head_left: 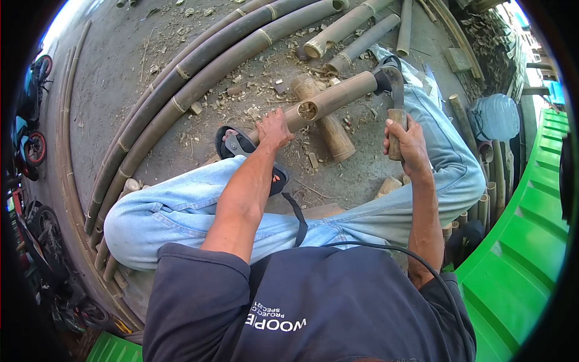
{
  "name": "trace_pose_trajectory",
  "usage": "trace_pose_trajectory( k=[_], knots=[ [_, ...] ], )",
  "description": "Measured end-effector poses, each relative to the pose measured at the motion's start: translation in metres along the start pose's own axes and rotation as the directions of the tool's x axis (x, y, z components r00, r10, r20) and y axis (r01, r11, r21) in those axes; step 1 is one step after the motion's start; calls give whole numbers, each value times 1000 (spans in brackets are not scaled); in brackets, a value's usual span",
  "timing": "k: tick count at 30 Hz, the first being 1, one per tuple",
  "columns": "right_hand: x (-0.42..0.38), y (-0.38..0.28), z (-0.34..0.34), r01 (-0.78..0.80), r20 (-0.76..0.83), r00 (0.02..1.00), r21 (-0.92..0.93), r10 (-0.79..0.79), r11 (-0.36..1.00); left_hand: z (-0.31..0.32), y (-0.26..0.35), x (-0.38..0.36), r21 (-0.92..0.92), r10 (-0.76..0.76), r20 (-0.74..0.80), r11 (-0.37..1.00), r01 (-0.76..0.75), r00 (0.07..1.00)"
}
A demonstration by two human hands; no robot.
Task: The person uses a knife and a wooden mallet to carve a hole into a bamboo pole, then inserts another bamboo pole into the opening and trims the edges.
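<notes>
A brown bamboo pole (347,95) slants across the middle of the view, with a hole cut in its upper side. It rests across a shorter bamboo piece (333,134) on the ground. Fingers of my left hand (274,130) are wrapped round the pole's near part, left of the hole. My right hand (407,142) grips the wooden handle of a curved blade tool (395,117). The tool's dark blade rises from the handle beside the pole's far end, near my foot. Whether blade and pole touch is unclear.
Long bamboo poles (226,53) curve along the left. Shorter bamboo pieces (365,43) lie at the top among wood chips. A clear plastic container (494,117) and green corrugated sheet (518,223) are at the right. Motorbikes (45,229) stand far left. My sandalled foot (234,142) is beside my left hand.
</notes>
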State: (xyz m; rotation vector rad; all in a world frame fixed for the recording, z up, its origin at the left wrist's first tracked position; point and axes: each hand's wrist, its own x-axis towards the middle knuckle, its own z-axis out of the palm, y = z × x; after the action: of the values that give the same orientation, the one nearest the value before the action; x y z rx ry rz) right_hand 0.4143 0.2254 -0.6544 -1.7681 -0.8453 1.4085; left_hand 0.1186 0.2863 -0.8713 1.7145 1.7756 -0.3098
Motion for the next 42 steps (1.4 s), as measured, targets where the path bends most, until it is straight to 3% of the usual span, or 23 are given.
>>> trace_pose_trajectory(
  k=[4, 15, 21, 23, 25, 27, 28, 29, 30, 31, 33, 34, 35, 36, 37, 39, 41, 42],
  knots=[
    [-3, -1, 4, 18, 9, 1000, 52, -19, 998, 2, 3, -1, -13, -25, -38, 1000, 25, 999],
    [10, -3, 14, 29, 120, 992, -14, -27, 999, 8, -1, 0, -16, -35, -74, 999, 34, 997],
    [22, 14, 26, 129, 104, 986, 33, -132, 991, 9, -2, 3, 2, -17, -49, 1000, 17, 999],
    [19, 18, 56, 200, -58, 979, 73, -196, 977, 9, -3, 7, 12, -29, -40, 999, 29, 999],
    [25, 36, 70, 100, -28, 995, 10, -99, 995, 14, -3, 4, 23, -36, -8, 999, 37, 999],
    [27, 54, 100, 6, -54, 999, -42, -8, 999, 9, -2, 6, 147, 17, -134, 989, 3, 991],
    [23, 66, 115, -40, -52, 998, -45, 37, 998, -1, 2, 6, 147, 16, -122, 989, 2, 992],
    [20, 79, 128, -36, -45, 998, -77, 33, 996, -15, 9, 4, -160, 1, -186, 987, -31, 982],
    [16, 93, 139, -32, -38, 999, -109, 28, 994, -25, 16, 3, -448, -37, -243, 890, -79, 969],
    [12, 107, 148, -48, -38, 998, -112, 44, 993, -26, 24, 2, -450, -41, -228, 890, -68, 973],
    [6, 128, 158, -182, -18, 983, -219, 182, 959, -21, 50, 0, -809, -109, 204, 541, 230, 973],
    [2, 136, 160, -196, -23, 980, -224, 196, 955, -18, 60, -5, -807, -107, 219, 538, 242, 970],
    [2, 140, 164, -247, -11, 969, -158, 249, 956, -18, 67, -10, -684, -55, 291, 686, 248, 955],
    [3, 146, 168, -296, 7, 955, -90, 297, 951, -13, 70, -14, -538, -18, 367, 812, 228, 930],
    [6, 162, 171, -301, 7, 953, -87, 303, 950, -7, 71, -17, -534, -20, 372, 814, 231, 928],
    [10, 193, 175, 132, -16, 990, -250, -140, 959, 14, 71, -23, -477, 217, 71, 865, -158, 974],
    [17, 193, 168, 132, -18, 989, -334, -146, 933, 25, 70, -17, -437, 256, 67, 876, -202, 964],
    [21, 190, 160, 134, -17, 988, -420, -155, 898, 30, 70, -9, -375, 368, 59, 870, -321, 928]
  ],
)
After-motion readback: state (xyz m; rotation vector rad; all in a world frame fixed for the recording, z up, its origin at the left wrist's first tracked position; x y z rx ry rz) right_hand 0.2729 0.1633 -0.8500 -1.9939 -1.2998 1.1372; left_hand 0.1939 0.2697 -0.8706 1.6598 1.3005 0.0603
